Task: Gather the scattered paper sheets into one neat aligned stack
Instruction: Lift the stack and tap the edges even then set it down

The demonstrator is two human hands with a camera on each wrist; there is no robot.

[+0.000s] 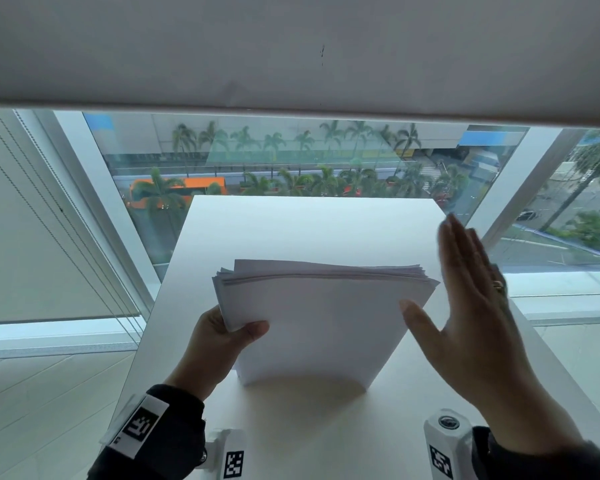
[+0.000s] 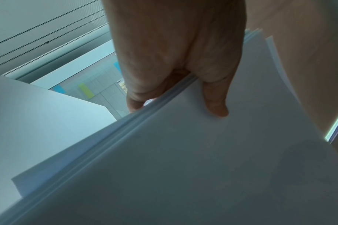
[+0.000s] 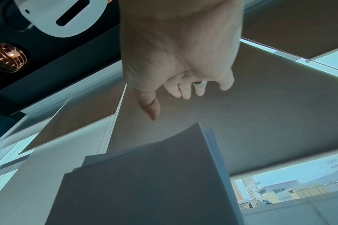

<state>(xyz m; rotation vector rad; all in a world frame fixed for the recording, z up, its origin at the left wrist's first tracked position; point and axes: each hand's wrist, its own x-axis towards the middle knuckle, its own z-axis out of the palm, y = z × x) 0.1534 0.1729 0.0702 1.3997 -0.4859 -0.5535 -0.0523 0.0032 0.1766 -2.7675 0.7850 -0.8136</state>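
Note:
A stack of white paper sheets (image 1: 319, 323) stands on its lower edge on the white table (image 1: 312, 226), bowed slightly, with its top edges uneven. My left hand (image 1: 222, 337) grips the stack's left edge, thumb on the near face and fingers behind; the left wrist view shows the same pinch on the paper stack (image 2: 183, 152) by the left hand (image 2: 175, 76). My right hand (image 1: 471, 299) is flat with straight fingers, just off the stack's right edge, holding nothing. From the right wrist view, the right hand (image 3: 183, 76) hovers beside the stack (image 3: 145, 175).
The narrow table runs away from me to a large window (image 1: 291, 161) with a lowered blind (image 1: 291, 46) above. Table edges drop off on the left and right to a pale floor (image 1: 32, 393). No loose sheets show on the table.

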